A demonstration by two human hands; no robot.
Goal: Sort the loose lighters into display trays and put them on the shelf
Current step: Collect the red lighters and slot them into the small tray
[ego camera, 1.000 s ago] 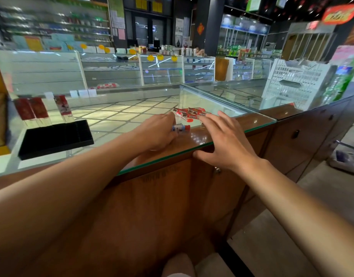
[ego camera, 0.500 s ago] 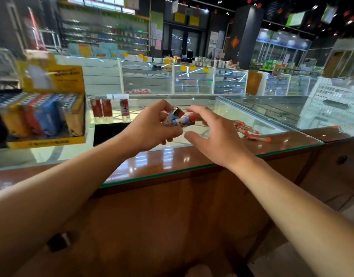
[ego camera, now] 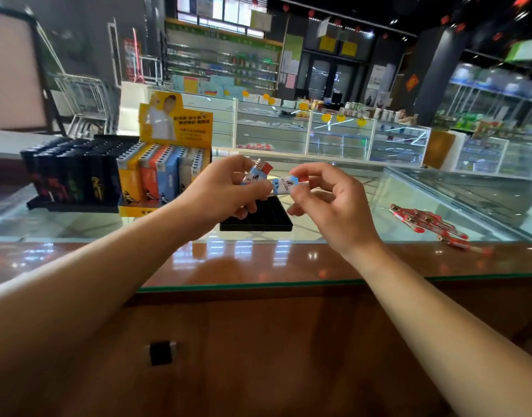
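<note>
Holding two lighters up over the glass counter [ego camera: 78, 227], the person worked with both hands raised in front of the chest. The left hand [ego camera: 225, 191] had its fingers curled round a blue-and-white lighter [ego camera: 254, 176], red cap uppermost, probably so the right could deal with the other one. The right hand [ego camera: 334, 206] pinched a second blue-and-white lighter [ego camera: 284, 185] between thumb and forefinger, the remaining fingers loosely bent and spread; the two lighters seemed to touch end to end, though blur made that uncertain. Just below the hands lay an empty black tray [ego camera: 258, 221], flat on the glass, likely set there to take these pieces once they were lined up. To the left stood a filled orange display tray [ego camera: 165, 182] with its yellow header card, and beside it a black display tray [ego camera: 75, 179] of dark lighters, both upright and facing the customer side, as finished stock would. Well apart on the right, a pile of red lighters [ego camera: 430, 224] lay loose near the counter's edge, not yet sorted.
</note>
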